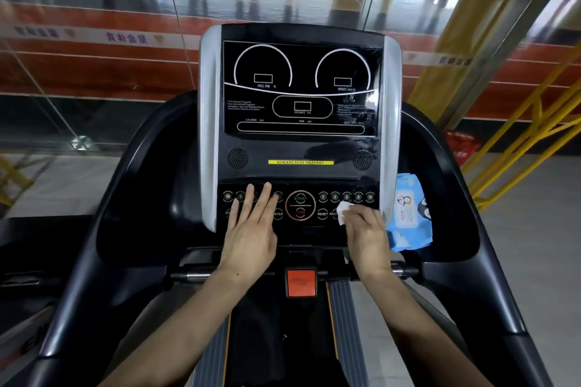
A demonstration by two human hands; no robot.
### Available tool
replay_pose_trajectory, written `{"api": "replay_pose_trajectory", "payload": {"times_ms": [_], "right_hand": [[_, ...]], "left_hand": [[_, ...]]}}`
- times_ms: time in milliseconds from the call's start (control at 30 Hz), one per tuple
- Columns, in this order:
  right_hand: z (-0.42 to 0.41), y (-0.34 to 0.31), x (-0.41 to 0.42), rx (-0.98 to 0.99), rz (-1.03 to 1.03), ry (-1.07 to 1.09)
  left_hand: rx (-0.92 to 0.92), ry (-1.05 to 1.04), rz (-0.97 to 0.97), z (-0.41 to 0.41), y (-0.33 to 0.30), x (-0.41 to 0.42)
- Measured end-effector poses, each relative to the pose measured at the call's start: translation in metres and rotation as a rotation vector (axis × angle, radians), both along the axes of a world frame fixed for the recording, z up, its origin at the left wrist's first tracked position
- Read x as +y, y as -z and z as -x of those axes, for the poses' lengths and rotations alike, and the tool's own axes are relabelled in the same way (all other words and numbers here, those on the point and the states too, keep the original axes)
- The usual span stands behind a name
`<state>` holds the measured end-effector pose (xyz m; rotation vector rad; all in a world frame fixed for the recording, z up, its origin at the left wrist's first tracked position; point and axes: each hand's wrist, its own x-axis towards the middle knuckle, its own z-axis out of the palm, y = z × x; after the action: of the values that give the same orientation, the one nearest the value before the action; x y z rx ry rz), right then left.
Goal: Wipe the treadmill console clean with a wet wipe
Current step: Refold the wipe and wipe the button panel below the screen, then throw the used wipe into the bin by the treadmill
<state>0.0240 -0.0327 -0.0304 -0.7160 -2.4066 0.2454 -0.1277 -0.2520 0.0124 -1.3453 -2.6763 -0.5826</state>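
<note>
the treadmill console (300,122) filled the middle of the view, its dark display panel above and the button panel (298,206) along its lower edge. judged from this moment, the step in hand was wiping the right end of that button row, near the console's lower right corner. to do it well, the wipe should be kept flat under the fingertips and drawn in short overlapping passes around each round button and into the grooves between them, with light pressure, so that start or the speed keys are not pushed in. smears showed on the glossy surface at the right side of the display and near the right speaker grille, so that part probably wanted another pass.

the blue pack of wipes (410,214) lay in the tray just beside the console's right edge, close to the working hand.

the left hand (250,229) lay flat on the left half of the button panel, fingers straight and slightly spread, fingertips reaching the upper row of buttons; it held nothing and seemed only to steady the person.

the right hand (366,231) had its fingers curled down over the wet wipe (344,212), pressing it onto the panel just right of the reset button. the white wipe was bunched, its free edge sticking out to the left of the fingers.
</note>
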Motion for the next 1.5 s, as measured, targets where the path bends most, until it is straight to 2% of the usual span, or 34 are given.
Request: {"api": "replay_pose_trajectory", "payload": {"times_ms": [233,400,567,833,1100,1333,1500], "right_hand": [[0.016,-0.046,-0.006,0.236,0.012,-0.151],[0.021,-0.074,0.000,0.276,-0.024,-0.254],[0.035,-0.083,-0.008,0.296,0.055,-0.383],[0.067,-0.071,-0.112,0.287,0.201,-0.748],[0.035,-0.067,-0.257,0.280,0.249,-1.075],[-0.049,-0.060,-0.417,0.314,0.309,-1.360],[-0.143,-0.046,-0.532,0.184,0.292,-1.628]], "left_hand": [[0.067,0.032,0.027,-0.008,-0.027,0.041],[0.076,-0.012,0.010,-0.005,-0.041,0.058],[0.050,-0.178,-0.055,-0.015,-0.049,0.041],[0.015,-0.588,0.053,-0.069,-0.039,-0.091],[-0.004,-0.917,0.118,-0.167,-0.036,-0.241],[-0.009,-1.243,0.064,-0.311,-0.029,-0.366],[-0.054,-1.475,0.098,-0.451,-0.010,-0.453]]}}
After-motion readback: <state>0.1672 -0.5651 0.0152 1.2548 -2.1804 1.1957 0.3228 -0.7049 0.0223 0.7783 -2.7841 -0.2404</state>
